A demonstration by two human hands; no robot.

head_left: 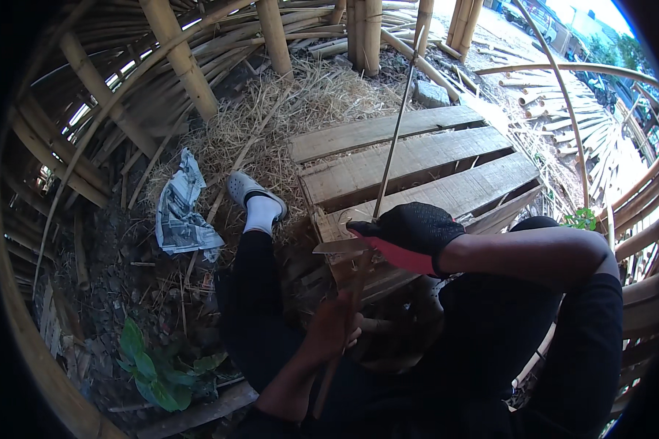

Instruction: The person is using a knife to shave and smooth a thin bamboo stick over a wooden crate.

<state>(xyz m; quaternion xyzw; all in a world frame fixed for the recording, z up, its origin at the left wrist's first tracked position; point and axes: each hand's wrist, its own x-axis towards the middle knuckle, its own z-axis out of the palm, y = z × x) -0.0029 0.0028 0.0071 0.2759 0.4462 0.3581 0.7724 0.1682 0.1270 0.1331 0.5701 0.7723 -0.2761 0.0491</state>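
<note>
A long thin bamboo strip (394,143) runs steeply from the far side down toward my lap, crossing in front of a wooden crate (417,157). My right hand (410,235), in a black and pink glove, is closed on a knife (337,247), its handle hidden in the fist. The blade points left and lies across the strip, and the gloved thumb is close to the strip. Below the blade, my bare left hand (333,322) wraps round the strip's lower part. That lower end slopes down against my dark trousers.
Straw and wood shavings (263,124) cover the ground beyond my shod foot (256,194). A newspaper sheet (185,208) lies to the left, above a green-leaved plant (150,366). Bamboo posts (179,58) stand at the back, and cut bamboo poles (578,124) lie at the far right.
</note>
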